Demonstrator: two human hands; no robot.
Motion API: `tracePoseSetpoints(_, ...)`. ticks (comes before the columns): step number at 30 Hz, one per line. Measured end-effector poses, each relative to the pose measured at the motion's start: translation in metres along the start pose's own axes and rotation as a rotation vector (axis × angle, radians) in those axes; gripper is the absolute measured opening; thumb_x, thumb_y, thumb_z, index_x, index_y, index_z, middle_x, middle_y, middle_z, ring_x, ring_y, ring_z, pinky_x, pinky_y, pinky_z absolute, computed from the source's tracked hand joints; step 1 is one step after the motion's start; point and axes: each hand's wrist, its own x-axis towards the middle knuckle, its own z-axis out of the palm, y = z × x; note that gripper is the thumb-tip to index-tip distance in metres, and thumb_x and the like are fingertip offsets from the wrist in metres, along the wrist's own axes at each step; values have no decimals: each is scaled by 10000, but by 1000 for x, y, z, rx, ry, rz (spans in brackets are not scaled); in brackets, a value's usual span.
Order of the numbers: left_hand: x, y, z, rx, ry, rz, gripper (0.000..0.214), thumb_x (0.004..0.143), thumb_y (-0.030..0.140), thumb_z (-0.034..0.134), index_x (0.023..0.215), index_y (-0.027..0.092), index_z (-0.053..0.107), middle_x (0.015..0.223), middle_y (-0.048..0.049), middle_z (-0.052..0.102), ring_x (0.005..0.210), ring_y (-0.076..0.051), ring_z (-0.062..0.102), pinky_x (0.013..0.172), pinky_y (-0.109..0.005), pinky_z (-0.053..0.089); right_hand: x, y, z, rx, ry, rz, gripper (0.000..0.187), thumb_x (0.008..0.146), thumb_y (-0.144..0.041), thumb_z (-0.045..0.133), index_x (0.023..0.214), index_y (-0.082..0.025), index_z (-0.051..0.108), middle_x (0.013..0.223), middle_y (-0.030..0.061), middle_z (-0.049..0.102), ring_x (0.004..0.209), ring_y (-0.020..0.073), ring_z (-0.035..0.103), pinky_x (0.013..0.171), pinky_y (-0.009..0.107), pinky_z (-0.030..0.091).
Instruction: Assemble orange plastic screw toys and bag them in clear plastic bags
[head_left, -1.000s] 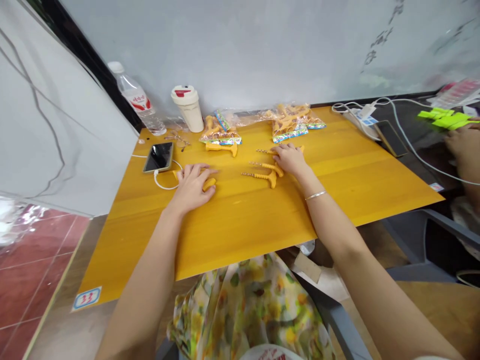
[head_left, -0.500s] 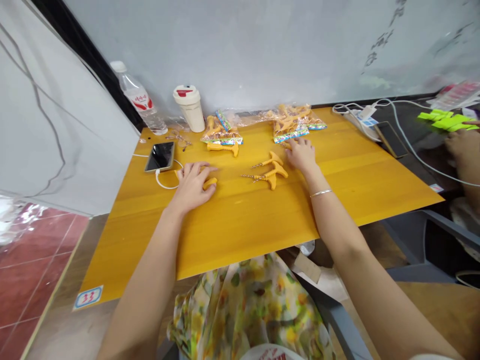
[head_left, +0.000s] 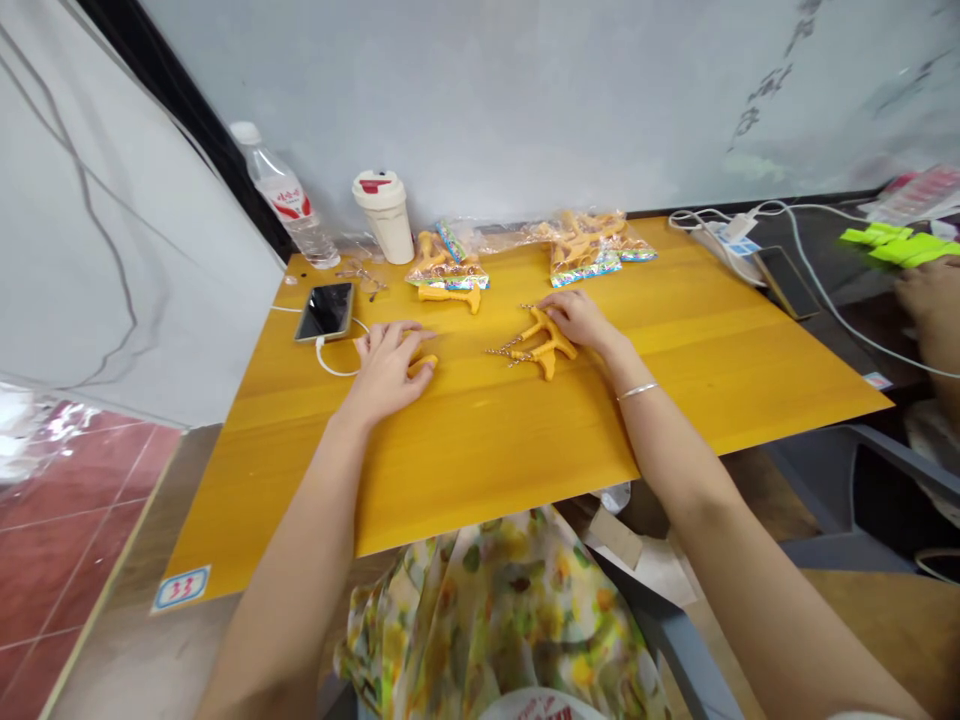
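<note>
A yellow wooden table point(head_left: 480, 470) holds a smartphone point(head_left: 325, 311) (white cable point(head_left: 330, 360) attached), a lidded tumbler point(head_left: 384, 217) and bagged orange pieces point(head_left: 585, 250).

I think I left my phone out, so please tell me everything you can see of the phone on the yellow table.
The smartphone lies flat, screen up and slightly angled, near the far left corner of the yellow wood-grain table. Its glossy black screen looks dark and shows reflections, inside a thin pale frame. A white charging cable plugs into its near end and loops toward the person's left hand, which does not touch the phone.

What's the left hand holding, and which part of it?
The left hand is cupped over the middle of an orange plastic piece, whose ends show on either side.
</note>
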Motion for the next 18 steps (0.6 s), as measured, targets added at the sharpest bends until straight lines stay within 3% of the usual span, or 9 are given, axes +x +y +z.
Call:
tracePoseSetpoints(4,0,-1,1,-3,9,4,409,931,380,509,1299,239,616,1369,-129,580,1223,-358,461,992,-538,357,-5,-15,-18,34,-29,-159,225,911,-320,619,1010,-213,791,1276,115,694,1260,295,569,1146,501,388)
tracePoseSetpoints(7,0,-2,1,1,20,6,404,934,381,510,1294,235,620,1360,-132,584,1223,-359,463,994,-545,357,-11,-28,-35,12,-180,-217,208,842,-406,731,923,-233,815,1355,108,646,1330,328,503,1169,521,358)
tracePoseSetpoints(12,0,-3,2,2,24,16,403,937,374,510,1296,227,620,1355,-133,587,1223,-360,467,998,-550,361,-18,-35,-42,-39,-438,-122,310,702,-410,866,990,-303,825,1508,54,538,1435,394,363,1174,579,335)
tracePoseSetpoints(15,0,-3,2,-1,24,15,409,931,373,522,1302,227,616,1356,-133,586,1225,-359,466,1001,-550,365,-16,-35,-38,-47,-445,-119,239,730,-409,849,943,-304,825,1515,36,536,1421,376,376,1156,566,364)
tracePoseSetpoints(18,0,-3,2,-6,24,12,411,928,372,529,1303,228,614,1357,-133,584,1229,-361,467,1000,-545,368,-12,-34,-37,-55,-306,-150,197,827,-397,768,957,-254,805,1436,78,603,1351,327,457,1127,505,399)
